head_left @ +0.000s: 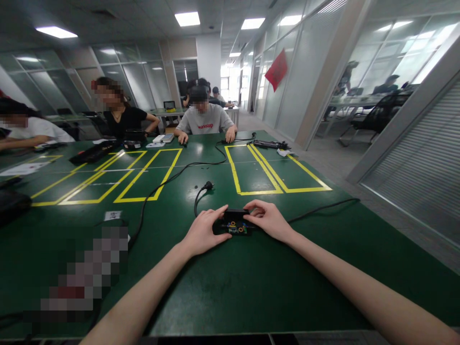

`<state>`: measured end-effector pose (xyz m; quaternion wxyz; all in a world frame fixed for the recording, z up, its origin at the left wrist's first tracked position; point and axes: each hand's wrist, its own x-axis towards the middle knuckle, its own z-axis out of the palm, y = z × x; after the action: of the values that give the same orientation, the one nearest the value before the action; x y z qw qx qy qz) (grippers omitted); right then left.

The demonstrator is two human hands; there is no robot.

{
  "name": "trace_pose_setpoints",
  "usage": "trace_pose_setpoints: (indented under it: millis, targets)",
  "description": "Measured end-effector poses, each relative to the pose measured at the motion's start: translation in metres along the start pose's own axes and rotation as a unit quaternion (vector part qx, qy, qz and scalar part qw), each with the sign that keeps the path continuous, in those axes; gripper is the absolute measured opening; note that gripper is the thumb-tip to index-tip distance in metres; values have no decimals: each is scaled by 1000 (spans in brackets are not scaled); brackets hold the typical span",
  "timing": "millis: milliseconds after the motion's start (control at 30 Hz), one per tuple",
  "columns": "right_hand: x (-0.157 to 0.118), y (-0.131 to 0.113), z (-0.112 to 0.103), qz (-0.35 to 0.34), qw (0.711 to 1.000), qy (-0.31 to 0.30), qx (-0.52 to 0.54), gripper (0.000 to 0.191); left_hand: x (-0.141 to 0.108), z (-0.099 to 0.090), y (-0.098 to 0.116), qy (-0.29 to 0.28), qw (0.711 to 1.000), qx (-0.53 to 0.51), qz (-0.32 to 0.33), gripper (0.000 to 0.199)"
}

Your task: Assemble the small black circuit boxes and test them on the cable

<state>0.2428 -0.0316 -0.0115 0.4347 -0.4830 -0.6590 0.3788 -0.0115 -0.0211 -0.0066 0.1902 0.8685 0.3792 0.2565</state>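
An opened black power adapter (237, 229) lies on the green table in front of me, its circuit board with copper-coloured rings and small parts exposed. At its back edge the black cover (236, 213) stands tilted up. My left hand (204, 233) grips the adapter's left side, thumb at the front edge and forefinger up at the cover's left corner. On the other side, my right hand (269, 221) has its thumb and fingers closed on the cover's right end. One cord with a black plug (207, 185) curls behind my left hand; another cable (323, 207) runs off right.
Yellow tape rectangles (260, 190) mark the table (287, 287). A blurred-out long object (93, 268) lies at left near a white label (113, 215). A long black cable (176, 176) crosses the table. A person (204, 117) sits opposite; others sit at left.
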Motion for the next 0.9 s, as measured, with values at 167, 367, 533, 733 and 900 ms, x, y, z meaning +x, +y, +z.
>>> trace_pose_setpoints:
  millis: [167,367,533,733,900]
  targets:
    - [-1,-2,-2,-14,1000,-10,-22,24,0,1,-1,3,999,-30,-13,79]
    - [-2,-6,-8,-57,995,-35,-80,16,1,2,1,0,995,-96,-31,70]
    - [-5,-13,-12,-116,984,-87,-104,17,1,-1,7,8,997,-73,-26,42]
    - [-7,-19,-13,-159,962,-143,-168,29,2,-6,15,8,1000,7,-14,20]
    - [-9,-16,-9,-164,942,-159,-244,34,3,-8,20,6,999,45,-2,18]
